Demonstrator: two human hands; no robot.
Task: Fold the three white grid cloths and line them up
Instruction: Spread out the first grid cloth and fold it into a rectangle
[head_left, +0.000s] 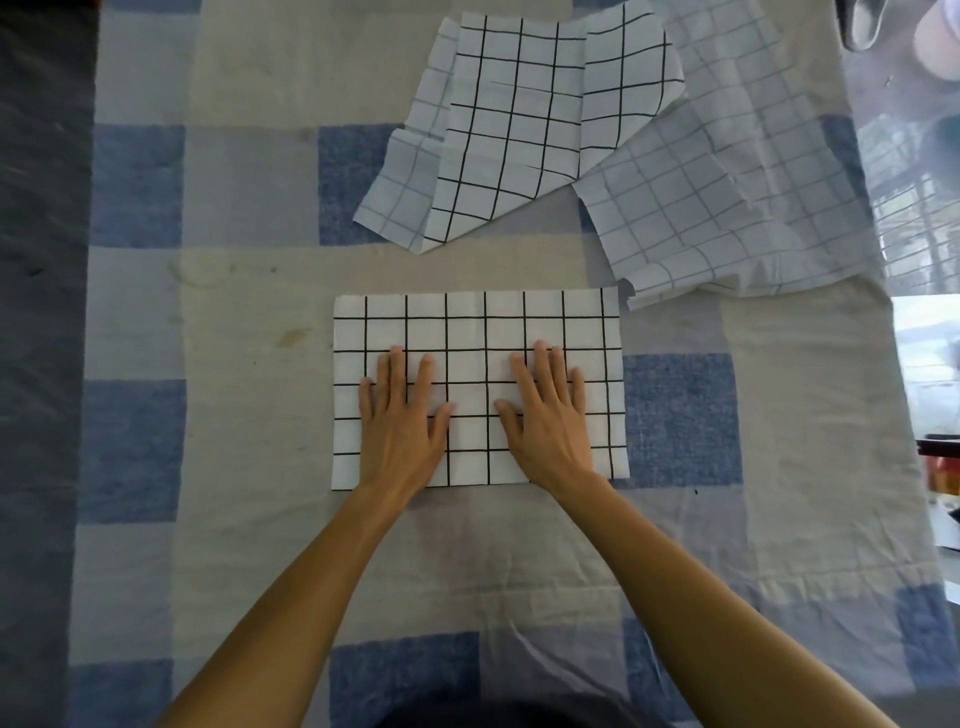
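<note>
A white cloth with a black grid lies as a neat rectangle in the middle of the table. My left hand and my right hand press flat on it side by side, fingers straight and spread. Behind it a second grid cloth lies rumpled, part of it turned over to its pale side. A third grid cloth lies to the right of that one, pale side up and creased, with its near corner close to the flat cloth's far right corner.
A blue, grey and cream checked tablecloth covers the table. The table's left edge is dark. Along the right edge there are shiny objects and clutter.
</note>
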